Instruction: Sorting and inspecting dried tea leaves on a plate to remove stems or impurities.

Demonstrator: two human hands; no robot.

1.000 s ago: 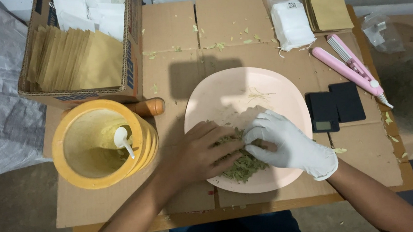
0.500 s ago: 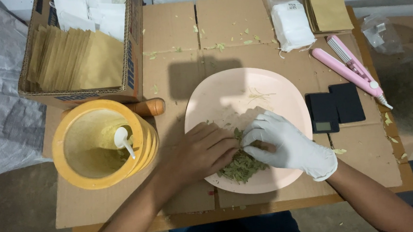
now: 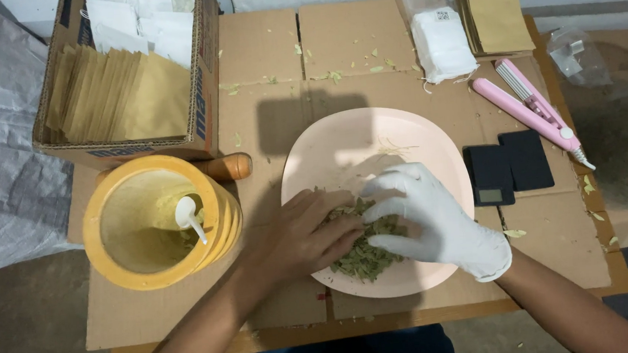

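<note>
**Gathering dried leaves on the pink plate**

Working both hands into the heap, and little has shifted over the last second: the left hand (image 3: 311,236) and the gloved right hand (image 3: 428,224) sit in the same spot as before, fingers only slightly rearranged, so the kneading or sorting looks ongoing rather than finished. The leaves (image 3: 367,257) lie at the near edge of the plate (image 3: 341,141), pressed between the two hands.

Left hand bare, fingers curled down and half closed over the pile; whether it truly pinches any I cannot tell. Right hand in a thin white glove, fingers arched and loosely cupped against the heap from the other side, again more pressing than gripping.

Textures now: leaves are dry, flaky, olive-green crumbs; plate smooth, round, pale pink plastic. To the left, a stack of yellow bowls (image 3: 157,223) with a white spoon (image 3: 188,215) inside. Behind it, a cardboard box (image 3: 202,103) packed with flat tan envelopes (image 3: 120,94). On the cardboard-covered tabletop (image 3: 261,55), scattered flakes, a pink sealer (image 3: 534,106) and a small black scale (image 3: 491,175) to the right.
</note>
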